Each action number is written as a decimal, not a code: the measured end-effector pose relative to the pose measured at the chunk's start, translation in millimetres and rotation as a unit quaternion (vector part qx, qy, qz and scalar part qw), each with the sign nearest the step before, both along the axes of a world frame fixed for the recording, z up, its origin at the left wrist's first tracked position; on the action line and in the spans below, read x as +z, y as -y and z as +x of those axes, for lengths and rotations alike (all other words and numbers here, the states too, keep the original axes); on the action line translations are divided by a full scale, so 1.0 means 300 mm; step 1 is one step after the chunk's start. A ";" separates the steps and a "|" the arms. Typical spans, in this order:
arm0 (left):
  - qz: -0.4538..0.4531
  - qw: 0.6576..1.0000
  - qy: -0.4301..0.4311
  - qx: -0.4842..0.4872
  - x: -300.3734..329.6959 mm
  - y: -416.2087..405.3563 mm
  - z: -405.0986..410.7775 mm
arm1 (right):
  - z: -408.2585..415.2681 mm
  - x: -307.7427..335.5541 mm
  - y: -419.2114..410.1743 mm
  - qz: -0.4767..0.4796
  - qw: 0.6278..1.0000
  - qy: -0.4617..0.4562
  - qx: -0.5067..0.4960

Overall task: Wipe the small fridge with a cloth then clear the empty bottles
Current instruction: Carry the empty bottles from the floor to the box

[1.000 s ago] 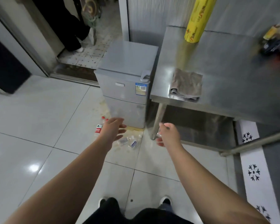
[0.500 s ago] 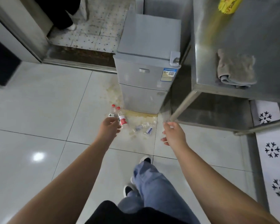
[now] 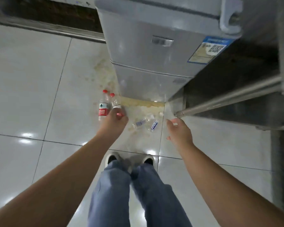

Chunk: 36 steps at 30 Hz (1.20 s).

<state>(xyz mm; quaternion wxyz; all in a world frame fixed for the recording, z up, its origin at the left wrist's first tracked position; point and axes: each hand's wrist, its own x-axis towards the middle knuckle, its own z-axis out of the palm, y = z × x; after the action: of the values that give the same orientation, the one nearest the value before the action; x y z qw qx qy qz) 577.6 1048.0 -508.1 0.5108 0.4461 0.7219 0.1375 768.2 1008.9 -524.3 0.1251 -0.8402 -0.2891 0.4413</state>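
Observation:
The small grey fridge [image 3: 154,63] stands on the tiled floor just ahead of me. Two red-capped bottles lie at its lower left. One with a red and white label [image 3: 103,107] lies free. My left hand [image 3: 113,122] curls round the lower half of the other red-capped bottle [image 3: 115,101]. Two small clear bottles [image 3: 140,122] [image 3: 154,125] lie between my hands. My right hand [image 3: 179,132] hovers with loosely curled fingers and holds nothing. The cloth is out of view.
A steel table's crossbar [image 3: 228,97] and leg [image 3: 276,161] close off the right side beside the fridge. Yellowish stains [image 3: 143,103] mark the floor at the fridge's base. My feet [image 3: 129,159] stand just behind the bottles. A metal threshold [image 3: 47,29] runs at the far left.
I have bent down closer to the floor, so the fridge and bottles fill more of the view. My left hand has come onto the nearer red-capped bottle. The tabletop with the cloth has left the view.

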 end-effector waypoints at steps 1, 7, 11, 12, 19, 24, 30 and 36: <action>0.001 0.999 -0.019 -0.038 -0.098 -0.029 0.010 | 0.008 -0.096 -0.018 -0.007 1.000 0.016 0.013; 0.004 0.966 -0.092 -0.241 -0.726 -0.156 0.070 | 0.069 -0.729 -0.103 -0.053 0.996 0.057 0.033; 0.037 0.906 -0.175 -0.384 -1.180 -0.189 0.133 | 0.129 -1.173 -0.188 -0.096 0.990 0.061 0.082; 0.039 0.894 -0.184 -0.406 -1.284 -0.186 0.158 | 0.142 -1.270 -0.208 -0.107 0.991 0.041 0.061; 0.055 0.859 -0.215 -0.461 -1.653 -0.178 0.290 | 0.192 -1.618 -0.241 -0.096 0.993 0.000 -0.076; -0.011 0.924 -0.160 -0.348 -1.512 -0.194 0.284 | 0.195 -1.490 -0.183 -0.082 0.989 -0.022 -0.117; -0.082 0.970 -0.112 -0.198 -1.114 -0.096 0.221 | 0.102 -1.022 -0.055 -0.086 0.977 -0.119 -0.154; -0.136 0.988 0.008 -0.070 -0.513 0.031 0.146 | -0.025 -0.403 0.048 -0.058 0.948 -0.210 -0.230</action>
<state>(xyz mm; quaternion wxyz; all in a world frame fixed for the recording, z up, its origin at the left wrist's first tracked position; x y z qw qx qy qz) 621.4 1038.7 -661.9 0.5808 0.4211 0.6966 0.0054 760.7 994.4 -645.2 0.2320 -0.7782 -0.0288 0.5829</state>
